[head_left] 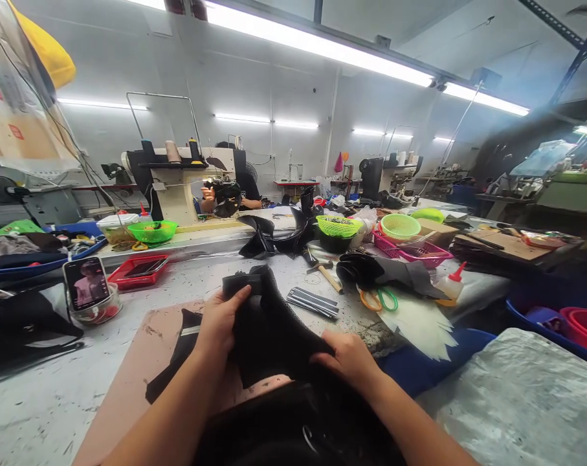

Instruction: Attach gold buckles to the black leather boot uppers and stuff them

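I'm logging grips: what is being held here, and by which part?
A black workpiece: the left hand grips its upper left side, thumb on top; the right hand holds its right edge.

Legible text: none. Visible but not readable: red markings [16,132] on hanging plastic bag [35,139], upper left; small white mark [243,193] on dark shirt [253,189] in background. Too small or blurred to decipher.

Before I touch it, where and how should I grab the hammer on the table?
Probably take the hammer by its wooden handle, coming from the near right: the handle slants that way, with the dark head at its far end. The right hand is closest, but it holds black material.
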The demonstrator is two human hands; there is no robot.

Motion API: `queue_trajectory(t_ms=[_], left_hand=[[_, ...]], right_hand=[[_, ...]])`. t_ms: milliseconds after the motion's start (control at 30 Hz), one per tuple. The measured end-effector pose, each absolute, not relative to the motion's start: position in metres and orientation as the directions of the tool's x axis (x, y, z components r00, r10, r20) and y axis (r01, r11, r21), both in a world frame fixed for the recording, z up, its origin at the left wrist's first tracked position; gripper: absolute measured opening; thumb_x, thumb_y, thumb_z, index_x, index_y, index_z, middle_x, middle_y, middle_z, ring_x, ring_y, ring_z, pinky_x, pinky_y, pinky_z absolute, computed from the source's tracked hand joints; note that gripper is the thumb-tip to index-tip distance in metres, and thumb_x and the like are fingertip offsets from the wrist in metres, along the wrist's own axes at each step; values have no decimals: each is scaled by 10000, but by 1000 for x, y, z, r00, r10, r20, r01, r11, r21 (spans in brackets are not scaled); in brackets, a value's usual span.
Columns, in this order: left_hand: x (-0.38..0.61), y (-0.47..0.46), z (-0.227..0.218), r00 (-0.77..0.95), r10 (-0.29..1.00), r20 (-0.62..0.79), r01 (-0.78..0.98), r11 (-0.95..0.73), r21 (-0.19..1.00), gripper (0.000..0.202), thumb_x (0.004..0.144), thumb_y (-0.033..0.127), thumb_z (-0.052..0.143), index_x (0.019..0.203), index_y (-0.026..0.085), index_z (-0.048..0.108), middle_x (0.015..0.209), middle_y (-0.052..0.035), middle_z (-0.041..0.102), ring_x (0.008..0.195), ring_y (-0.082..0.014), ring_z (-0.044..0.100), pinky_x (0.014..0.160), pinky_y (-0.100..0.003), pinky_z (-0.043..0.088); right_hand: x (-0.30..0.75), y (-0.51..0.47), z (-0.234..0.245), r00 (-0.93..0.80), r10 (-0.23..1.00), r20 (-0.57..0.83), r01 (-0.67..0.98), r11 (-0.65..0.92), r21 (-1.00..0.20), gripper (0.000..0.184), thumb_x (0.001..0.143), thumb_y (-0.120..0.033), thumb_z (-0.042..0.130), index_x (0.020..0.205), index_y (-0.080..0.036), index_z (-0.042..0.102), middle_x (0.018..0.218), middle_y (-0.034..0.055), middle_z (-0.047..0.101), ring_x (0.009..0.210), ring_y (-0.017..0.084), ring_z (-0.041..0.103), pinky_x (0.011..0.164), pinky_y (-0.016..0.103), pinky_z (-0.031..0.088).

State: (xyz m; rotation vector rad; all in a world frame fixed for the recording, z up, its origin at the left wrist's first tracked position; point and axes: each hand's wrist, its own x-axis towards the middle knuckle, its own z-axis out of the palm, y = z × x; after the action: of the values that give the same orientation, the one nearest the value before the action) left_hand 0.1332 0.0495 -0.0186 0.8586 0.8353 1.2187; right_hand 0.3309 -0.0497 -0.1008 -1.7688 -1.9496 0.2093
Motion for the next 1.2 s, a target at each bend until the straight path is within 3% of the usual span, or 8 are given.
queue_trajectory(t_ms=[100, 267, 500, 633, 867, 967, 1067, 1200], left_hand=[[132, 43, -26, 170, 984, -61, -398, 125, 909, 326, 491, 222, 808, 755, 137, 636, 607, -6, 683, 494, -144, 617, 511, -249, 516], [142, 20, -39, 396, 918, 21, -146, 41, 988, 243, 593, 264, 761, 772, 136, 659, 690, -19, 687, 606, -157, 623, 595, -260, 504], [147, 4, -57, 365, 916, 167, -83, -147, 986, 212, 669, 287, 702, 843, 180, 647, 805, -10, 688, 795, -201, 626, 720, -279, 487], [143, 4, -67, 268, 950, 160, -93, -139, 986, 199, 698, 307, 671, 847, 177, 653, 831, -25, 686, 835, -219, 619, 750, -299, 481], [130, -1, -80, 271, 956, 114, -148, -75, 986, 162, 667, 315, 702, 704, 164, 658, 653, -2, 635, 630, -161, 565, 603, -256, 458], [124, 1, -82, 285, 953, 100, -154, -57, 986, 162, 671, 315, 699, 671, 162, 646, 602, 10, 605, 579, -138, 528, 561, -237, 431], [118, 7, -79, 381, 920, 90, -151, -35, 988, 118, 651, 273, 711, 671, 169, 660, 615, 14, 618, 589, -133, 533, 574, -229, 427], [111, 13, -72, 609, 792, 27, -101, 43, 994, 100, 607, 231, 729, 664, 166, 679, 601, 8, 628, 564, -138, 543, 552, -230, 417]], right_hand=[[337, -54, -118, -53, 984, 170, 900, 121, -419, 381, 747, -567, 568, 703, -189, 575, 625, 50, 617, 601, 213, 578, 547, 279, 380], [335, -53, -87, -117, 950, 291, 549, 306, -778, 637, 730, -688, 465, 1114, -183, 530, 954, 92, 625, 887, 247, 583, 751, 355, 455], [297, -39, -73, 248, 857, 452, 190, 415, -890, 298, 855, -460, 471, 982, -194, 515, 899, 51, 601, 842, 191, 564, 779, 327, 456], [282, -37, -80, 170, 895, 413, 34, 413, -910, 364, 827, -491, 503, 1047, -202, 493, 980, 65, 591, 924, 215, 557, 819, 345, 454], [273, -34, -79, 175, 925, 337, 159, 312, -937, 288, 788, -466, 558, 890, -198, 529, 762, 14, 585, 707, 170, 563, 677, 298, 475], [281, -34, -74, 100, 895, 434, 193, 411, -891, 399, 765, -389, 611, 1108, -230, 483, 1057, 69, 588, 908, 201, 581, 812, 344, 467], [300, -37, -52, -165, 817, 553, 342, 573, -745, 301, 750, -335, 634, 1016, -229, 540, 1234, 97, 498, 1128, 234, 479, 933, 392, 397], [322, -39, -4, -599, 753, 274, 519, 625, -584, 264, 675, -390, 708, 831, -194, 626, 1168, 102, 556, 1064, 228, 527, 886, 346, 426]])
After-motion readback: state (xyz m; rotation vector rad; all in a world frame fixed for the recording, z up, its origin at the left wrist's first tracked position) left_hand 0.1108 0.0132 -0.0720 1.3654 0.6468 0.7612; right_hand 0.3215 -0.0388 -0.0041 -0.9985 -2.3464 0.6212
